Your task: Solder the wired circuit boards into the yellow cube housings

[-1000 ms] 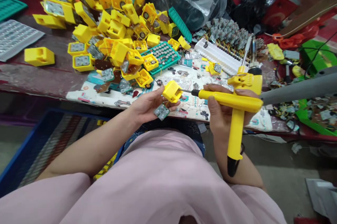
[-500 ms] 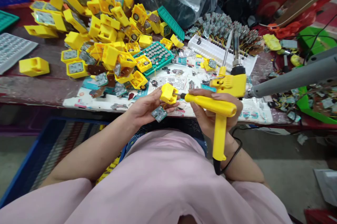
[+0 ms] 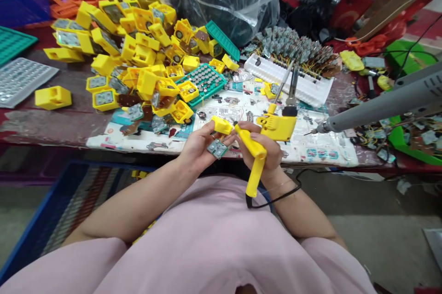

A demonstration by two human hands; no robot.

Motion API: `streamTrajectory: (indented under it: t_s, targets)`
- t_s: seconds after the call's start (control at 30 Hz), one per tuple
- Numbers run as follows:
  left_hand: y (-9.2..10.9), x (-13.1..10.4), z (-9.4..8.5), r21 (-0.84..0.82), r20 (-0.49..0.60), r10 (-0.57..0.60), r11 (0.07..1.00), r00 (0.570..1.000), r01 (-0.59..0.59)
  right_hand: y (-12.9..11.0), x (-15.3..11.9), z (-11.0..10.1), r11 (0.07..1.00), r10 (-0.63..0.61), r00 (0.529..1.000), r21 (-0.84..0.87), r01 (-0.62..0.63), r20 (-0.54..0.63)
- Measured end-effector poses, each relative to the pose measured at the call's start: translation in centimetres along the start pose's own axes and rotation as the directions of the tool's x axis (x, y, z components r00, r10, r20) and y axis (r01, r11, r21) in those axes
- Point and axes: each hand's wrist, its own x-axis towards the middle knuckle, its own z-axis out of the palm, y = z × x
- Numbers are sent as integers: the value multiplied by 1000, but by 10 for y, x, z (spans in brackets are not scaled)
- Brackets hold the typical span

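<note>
My left hand (image 3: pixel 198 147) is closed around a small yellow plastic casing (image 3: pixel 221 125), pinched between thumb and fingers. From it a small grey-and-green circuit board (image 3: pixel 217 148) hangs on thin wires over my fingers. Wrapped round a yellow soldering gun (image 3: pixel 279 127), my right hand (image 3: pixel 265 147) is close beside the casing. The gun's metal tip points up and away, and its black cord trails below the handle. A slim yellow part with a dark end lies under my right fingers, pointing at the casing; whether it belongs to the gun I cannot tell.
A heap of yellow casings (image 3: pixel 138 54) covers the left back. Behind my hands are a green tray of round cells (image 3: pixel 203 83) and a white rack (image 3: pixel 290 83) beside wired boards (image 3: pixel 297 48). A grey electric screwdriver (image 3: pixel 376 96) reaches in from the right, above a green bin (image 3: pixel 410 142).
My right hand has moved left with the soldering gun, closer to the casing. The left hand has shifted slightly right with the casing and hanging board. The whole view has turned a little.
</note>
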Motion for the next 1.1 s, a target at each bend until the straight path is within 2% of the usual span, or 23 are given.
streamTrajectory:
  t_s: [0.1, 0.23, 0.33, 0.47, 0.7, 0.87, 0.97, 1.1]
  targets:
    - [-5, 2, -2, -22, 15, -28, 999, 999, 29, 9, -1, 0, 998, -9, 1000, -64, 10, 13]
    - [-1, 7, -12, 50, 101, -60, 997, 993, 55, 6, 14, -8, 993, 74, 986, -80, -86, -151]
    - [7, 9, -19, 94, 135, -31, 995, 990, 19, -5, 26, -18, 981, 192, 959, 30, -190, -207]
    - [11, 10, -25, 122, 200, -3, 992, 980, -22, -17, 32, -22, 953, 292, 942, 128, -273, -165]
    - [9, 12, -34, 184, 326, 2, 981, 945, -65, -13, 30, -17, 948, 299, 945, 156, -278, -135]
    - [7, 11, -35, 208, 339, 35, 972, 940, -111, -16, 33, -17, 942, 326, 933, 135, -307, -152]
    - [3, 12, -33, 195, 306, 65, 972, 950, -129, -19, 32, -15, 968, 248, 961, 55, -243, -119]
    - [-1, 11, -23, 107, 178, 89, 988, 980, -109, -13, 19, -10, 997, 79, 997, 1, -79, -25]
